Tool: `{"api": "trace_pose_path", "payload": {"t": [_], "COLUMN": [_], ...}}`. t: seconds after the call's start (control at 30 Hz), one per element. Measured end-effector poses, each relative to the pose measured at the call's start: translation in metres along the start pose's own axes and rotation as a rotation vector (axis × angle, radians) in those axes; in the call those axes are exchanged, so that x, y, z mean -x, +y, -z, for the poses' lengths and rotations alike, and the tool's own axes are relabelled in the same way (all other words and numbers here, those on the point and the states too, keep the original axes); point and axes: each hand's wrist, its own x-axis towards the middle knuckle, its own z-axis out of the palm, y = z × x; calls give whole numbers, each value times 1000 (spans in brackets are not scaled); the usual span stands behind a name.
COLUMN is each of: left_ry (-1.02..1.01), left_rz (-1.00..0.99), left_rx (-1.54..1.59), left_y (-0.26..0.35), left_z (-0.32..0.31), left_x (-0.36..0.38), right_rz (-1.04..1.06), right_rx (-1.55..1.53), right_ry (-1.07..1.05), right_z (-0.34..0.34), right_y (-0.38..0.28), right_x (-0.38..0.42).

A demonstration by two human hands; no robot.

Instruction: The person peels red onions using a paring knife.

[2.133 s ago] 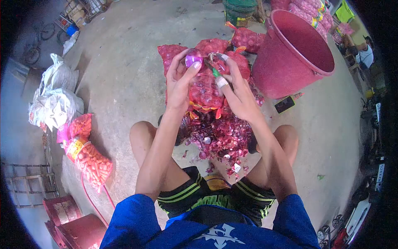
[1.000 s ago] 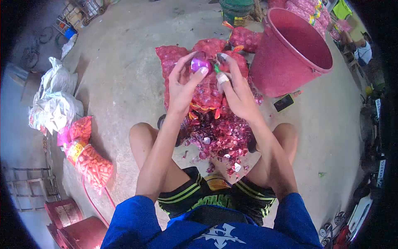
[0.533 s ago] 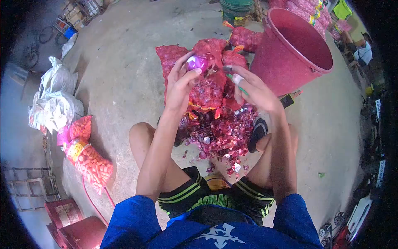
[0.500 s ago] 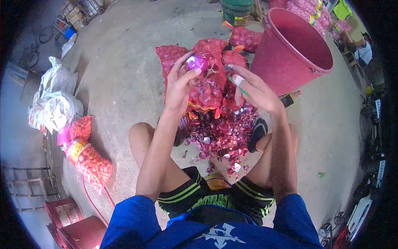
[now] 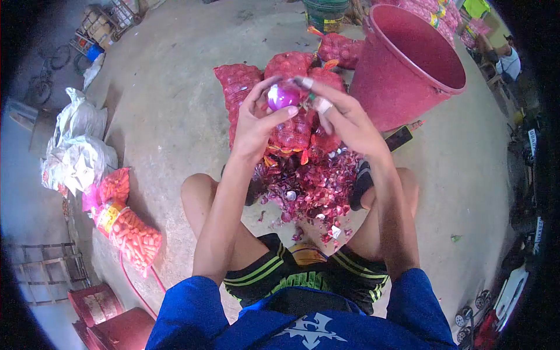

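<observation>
My left hand holds a peeled, shiny purple-and-white red onion between thumb and fingers. Close on its right side is my right hand, with white wrapping on its fingers and some motion blur. A thin green-handled tool shows only partly among those fingers; its tip cannot be made out. Below both hands, red mesh sacks full of onions stand on the floor. A heap of loose onion skins lies between my feet.
A large red tub stands at the right, with a dark phone-like device near its base. White sacks and a mesh bag of carrots are at the left. A green bucket is behind. Another person sits far right.
My right hand has moved left, closer to the onion. The onion has shifted slightly right and turned in my left hand. The whole view has tilted a little.
</observation>
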Motion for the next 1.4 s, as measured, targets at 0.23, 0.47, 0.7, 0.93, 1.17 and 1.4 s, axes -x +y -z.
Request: {"api": "trace_pose_path", "payload": {"t": [0.23,0.47,0.7,0.93,1.17,1.4], "left_ry": [-157,-88,154,225,94,28], "left_rz": [-4,98,131,81,28,9], "left_rx": [167,355,358,268,205,107], "left_y": [6,-4,-19,-13,-16,-12], "left_z": [2,11,26,4,1,7], "left_x": [4,5,-5,2,6,4], "right_rz": [14,-249,-54,-1,170,141], "right_rx": [-151,294,39,309,435,603], "right_ry": [238,261,427,151,158,162], "right_z": [19,20,22,-1,-7,-8], "right_y": [13,17,0,-16,10,6], "right_x": [-6,4,1,8,3,7]}}
